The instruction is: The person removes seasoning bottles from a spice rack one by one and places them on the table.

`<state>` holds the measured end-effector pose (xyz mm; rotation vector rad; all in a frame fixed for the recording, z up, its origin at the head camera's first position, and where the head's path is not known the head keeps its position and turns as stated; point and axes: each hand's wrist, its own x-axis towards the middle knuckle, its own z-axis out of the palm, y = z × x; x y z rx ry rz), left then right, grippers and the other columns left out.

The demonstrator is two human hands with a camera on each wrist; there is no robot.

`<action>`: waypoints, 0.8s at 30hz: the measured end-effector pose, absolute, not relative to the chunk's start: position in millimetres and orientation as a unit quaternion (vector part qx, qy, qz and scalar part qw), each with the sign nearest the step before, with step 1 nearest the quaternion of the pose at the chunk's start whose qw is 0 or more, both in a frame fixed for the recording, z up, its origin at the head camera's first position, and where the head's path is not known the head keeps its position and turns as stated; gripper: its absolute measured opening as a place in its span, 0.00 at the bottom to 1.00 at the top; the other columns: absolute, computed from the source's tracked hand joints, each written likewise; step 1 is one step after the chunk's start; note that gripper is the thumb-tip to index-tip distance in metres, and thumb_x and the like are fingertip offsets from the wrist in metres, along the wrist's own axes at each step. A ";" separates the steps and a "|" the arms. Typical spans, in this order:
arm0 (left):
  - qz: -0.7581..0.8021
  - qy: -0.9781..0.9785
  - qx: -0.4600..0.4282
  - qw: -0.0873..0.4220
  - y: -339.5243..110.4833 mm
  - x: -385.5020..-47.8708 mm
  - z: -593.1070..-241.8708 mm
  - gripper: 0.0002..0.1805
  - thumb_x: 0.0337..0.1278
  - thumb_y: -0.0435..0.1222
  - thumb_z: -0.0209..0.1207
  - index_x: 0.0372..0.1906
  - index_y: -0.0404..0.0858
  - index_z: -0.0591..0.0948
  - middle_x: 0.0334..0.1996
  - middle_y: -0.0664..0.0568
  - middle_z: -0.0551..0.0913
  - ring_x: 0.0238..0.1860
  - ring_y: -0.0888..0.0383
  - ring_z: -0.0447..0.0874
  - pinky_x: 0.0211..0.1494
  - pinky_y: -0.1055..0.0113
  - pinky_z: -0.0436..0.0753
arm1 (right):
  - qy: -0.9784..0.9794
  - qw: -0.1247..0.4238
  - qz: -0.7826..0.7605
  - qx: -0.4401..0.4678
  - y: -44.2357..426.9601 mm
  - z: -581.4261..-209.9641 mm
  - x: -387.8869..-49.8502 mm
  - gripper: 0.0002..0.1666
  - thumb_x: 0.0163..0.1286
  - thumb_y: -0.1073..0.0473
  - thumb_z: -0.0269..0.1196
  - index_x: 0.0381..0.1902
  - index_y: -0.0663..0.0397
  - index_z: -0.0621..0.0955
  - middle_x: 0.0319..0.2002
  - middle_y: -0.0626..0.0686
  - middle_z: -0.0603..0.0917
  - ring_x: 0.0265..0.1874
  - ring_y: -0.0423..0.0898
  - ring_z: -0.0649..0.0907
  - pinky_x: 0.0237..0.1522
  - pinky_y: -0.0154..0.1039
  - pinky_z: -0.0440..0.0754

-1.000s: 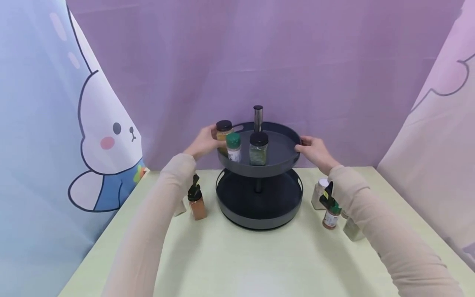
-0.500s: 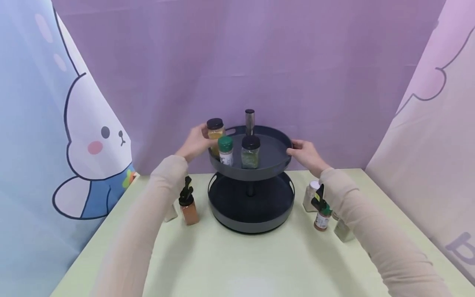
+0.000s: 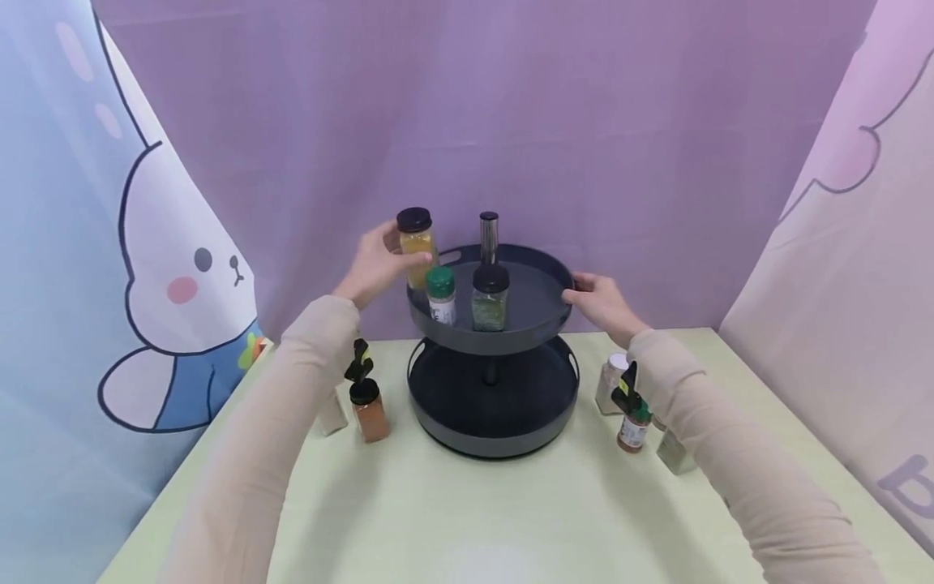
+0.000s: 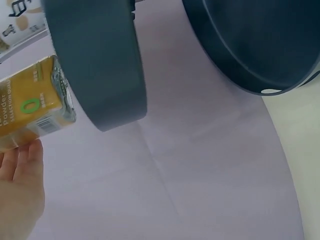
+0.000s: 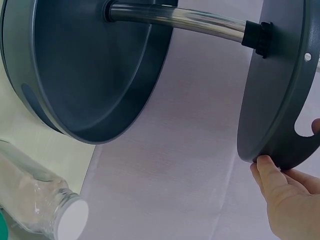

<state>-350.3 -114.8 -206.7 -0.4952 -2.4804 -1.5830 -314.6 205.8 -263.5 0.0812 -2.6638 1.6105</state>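
Observation:
My left hand (image 3: pixel 377 264) grips a black-lidded jar of yellow powder (image 3: pixel 417 246) at the left rim of the upper tray (image 3: pixel 503 339). In the left wrist view the yellow jar (image 4: pixel 30 102) is tilted beside the tray's edge (image 4: pixel 100 65), fingers at its side. My right hand (image 3: pixel 604 306) holds the upper tray's right rim; in the right wrist view that hand (image 5: pixel 295 200) has its fingers against the rim by a handle cutout. On the upper tray stand a green-capped bottle (image 3: pixel 441 296) and a black-lidded jar of green herbs (image 3: pixel 490 300).
Below is the lower tray (image 3: pixel 492 446). An orange-brown jar (image 3: pixel 370 414) and a pale jar (image 3: pixel 332 414) stand left on the table (image 3: pixel 481 519). To the right are a white-lidded jar (image 3: pixel 609 385), a green-capped bottle (image 3: pixel 632 430) and another jar (image 3: pixel 674 454).
The left hand has raised the yellow jar, which now stands higher above the upper tray's left rim. The right hand stays at the right rim. The head view has shifted slightly.

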 end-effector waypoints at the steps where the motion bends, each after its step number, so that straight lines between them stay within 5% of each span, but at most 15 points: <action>1: -0.531 -0.827 -0.164 0.085 -114.9 -349.4 -204.9 0.37 0.44 0.38 0.68 0.64 0.46 0.67 0.59 0.51 0.74 0.59 0.55 0.71 0.63 0.58 0.69 | -0.855 0.016 0.517 0.027 206.3 -262.9 -314.7 0.36 0.66 0.59 0.51 0.69 0.63 0.54 0.67 0.63 0.62 0.67 0.55 0.62 0.67 0.48 0.61; 11: -0.544 -0.815 -0.130 0.152 -122.1 -337.8 -192.2 0.34 0.45 0.39 0.67 0.62 0.45 0.69 0.55 0.50 0.76 0.56 0.56 0.74 0.60 0.64 0.72 | -0.852 0.023 0.523 0.029 208.6 -258.1 -313.3 0.36 0.66 0.60 0.51 0.69 0.63 0.54 0.67 0.62 0.62 0.66 0.54 0.62 0.67 0.48 0.60; 24: -0.507 -0.836 -0.113 0.179 -160.7 -333.5 -208.3 0.34 0.44 0.42 0.68 0.60 0.43 0.70 0.55 0.48 0.76 0.55 0.55 0.74 0.61 0.61 0.71 | -0.855 0.029 0.516 0.034 206.5 -258.5 -312.3 0.36 0.65 0.60 0.50 0.69 0.64 0.54 0.66 0.64 0.62 0.66 0.55 0.62 0.67 0.48 0.61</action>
